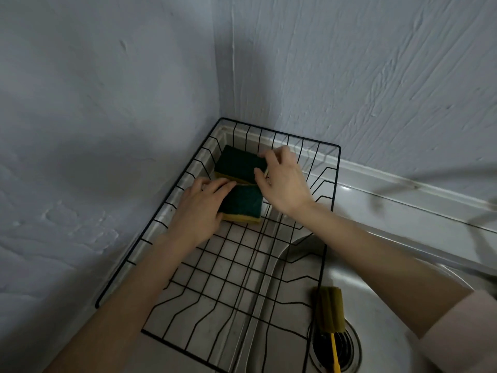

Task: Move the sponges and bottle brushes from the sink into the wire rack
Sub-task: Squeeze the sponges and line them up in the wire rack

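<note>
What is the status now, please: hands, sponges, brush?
Left hand on near sponge, right hand on far sponge, both in wire rack. One bottle brush remains in sink. No obstruction.

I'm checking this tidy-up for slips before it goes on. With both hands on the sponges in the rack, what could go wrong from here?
1. The bottle brush lies in the sink with its yellow handle over the drain; it could be overlooked or awkward to grab.
2. The right hand grips the far sponge at its edge, so it might tip against the near sponge under the left hand.
3. The wire rack partly overhangs the sink and could shift if pressed.
</note>
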{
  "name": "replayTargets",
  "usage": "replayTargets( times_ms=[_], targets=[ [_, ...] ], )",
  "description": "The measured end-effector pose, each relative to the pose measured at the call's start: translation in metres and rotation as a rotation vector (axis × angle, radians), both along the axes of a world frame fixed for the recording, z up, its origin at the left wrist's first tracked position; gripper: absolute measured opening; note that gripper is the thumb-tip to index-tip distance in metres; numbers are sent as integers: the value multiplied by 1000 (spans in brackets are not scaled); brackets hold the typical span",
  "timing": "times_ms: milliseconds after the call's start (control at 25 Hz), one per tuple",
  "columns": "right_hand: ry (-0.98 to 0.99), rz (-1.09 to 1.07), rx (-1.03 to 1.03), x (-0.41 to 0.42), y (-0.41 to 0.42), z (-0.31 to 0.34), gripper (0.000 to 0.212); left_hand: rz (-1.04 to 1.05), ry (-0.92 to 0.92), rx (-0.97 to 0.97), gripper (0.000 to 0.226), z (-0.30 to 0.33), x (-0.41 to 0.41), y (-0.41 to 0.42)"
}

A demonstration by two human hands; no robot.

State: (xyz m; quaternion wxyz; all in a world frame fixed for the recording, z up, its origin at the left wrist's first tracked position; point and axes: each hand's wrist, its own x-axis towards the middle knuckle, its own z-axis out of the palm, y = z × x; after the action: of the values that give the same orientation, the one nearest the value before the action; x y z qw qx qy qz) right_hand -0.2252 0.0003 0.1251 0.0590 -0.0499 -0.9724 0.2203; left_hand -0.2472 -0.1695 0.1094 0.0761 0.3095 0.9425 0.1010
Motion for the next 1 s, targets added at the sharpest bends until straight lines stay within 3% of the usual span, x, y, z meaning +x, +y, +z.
replayTargets(
  times_ms=[120,240,720,920,1000],
  targets=[
    [-186,-47,-193,11,-3,-1,28,15,22,14,63,0,-6,3],
    [-327,-22,-239,16,-9,-8,16,13,25,-13,62,-1,-9,5],
    [-272,-74,-346,14,-18,-18,11,57,47,72,61,-6,-10,4],
    [-321,-38,-325,12,-17,-16,9,19,-44,-74,63,-6,-3,6],
    [-360,-3,-291,15,-15,-12,23,15,-77,-148,64,-2,-1,5]
  ],
)
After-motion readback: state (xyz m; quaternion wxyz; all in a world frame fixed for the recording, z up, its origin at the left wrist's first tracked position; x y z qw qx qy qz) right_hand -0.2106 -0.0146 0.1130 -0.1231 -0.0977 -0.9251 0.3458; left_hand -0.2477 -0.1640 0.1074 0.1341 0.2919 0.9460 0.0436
